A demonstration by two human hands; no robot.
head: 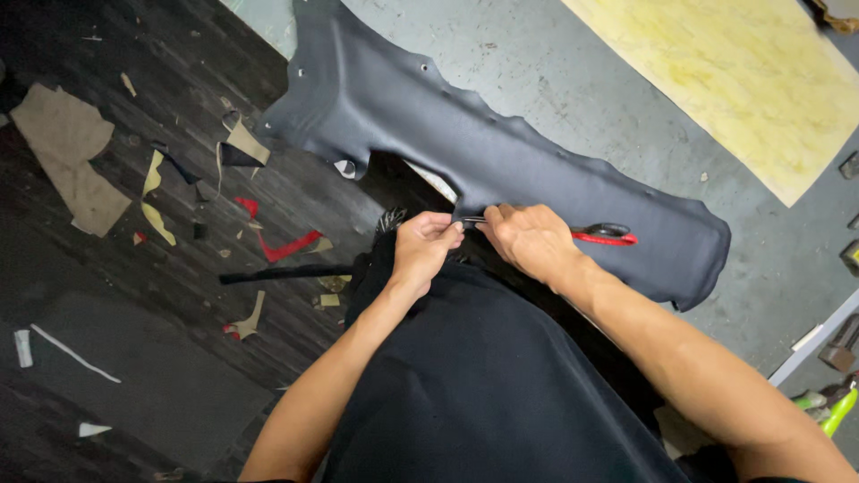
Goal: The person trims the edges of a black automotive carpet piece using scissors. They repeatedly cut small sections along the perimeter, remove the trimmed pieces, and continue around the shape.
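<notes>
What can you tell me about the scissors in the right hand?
The scissors have red handles with black-lined loops and thin metal blades. They lie nearly level across the dark grey leather-like panel, handles to the right and blade tips to the left at the panel's lower edge. The right hand covers their middle, so how far the blades are open cannot be told. The left hand pinches the edge beside the tips.

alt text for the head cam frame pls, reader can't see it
Seen from above, a person's left hand pinches the near edge of a long dark leather piece while the right hand works red-handled scissors at that same edge. The leather lies on a grey table beside a yellow sheet; fabric scraps litter the dark floor.
</notes>
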